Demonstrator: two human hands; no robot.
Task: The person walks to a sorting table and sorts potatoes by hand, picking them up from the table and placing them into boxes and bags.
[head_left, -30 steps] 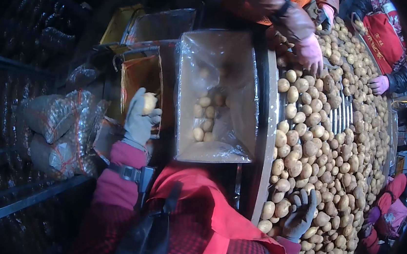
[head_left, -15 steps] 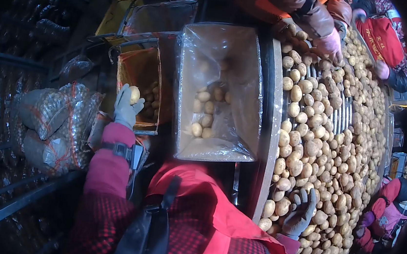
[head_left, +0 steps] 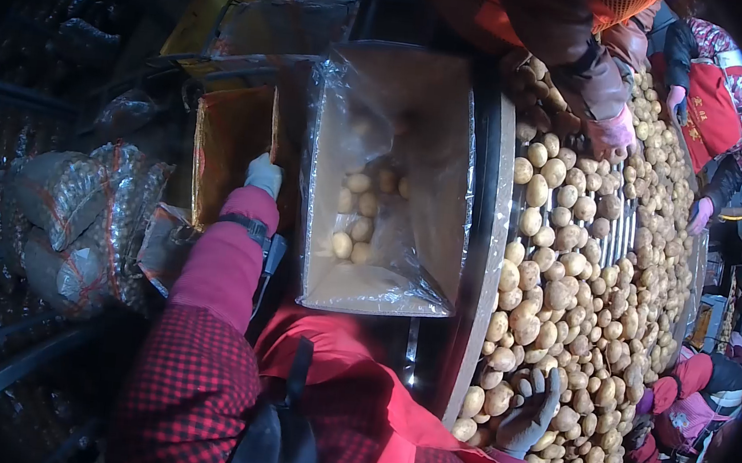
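My left hand (head_left: pixel 265 176), in a pale glove, is at the near right rim of an orange-lined crate (head_left: pixel 235 140). Its fingers are hidden, and no potato shows in it. Palm up, my right hand (head_left: pixel 531 415) rests open among the potatoes (head_left: pixel 566 295) spread over the sorting table; its gloved fingers are spread and hold nothing. Between my arms stands a plastic-lined box (head_left: pixel 405 295) with several potatoes (head_left: pixel 362 229) at its bottom.
Full net bags (head_left: pixel 77 221) lie at the left. Across the potatoes, a co-worker's pink-gloved hand (head_left: pixel 613 132) reaches in from the top; other people stand along the right side. Metal rollers (head_left: pixel 619 224) show between potatoes. A wooden edge (head_left: pixel 474 331) borders the table.
My left hand has moved to the crate's right rim, and the potato it held is out of sight. The crate looks more tilted. My right hand stays open over the potatoes.
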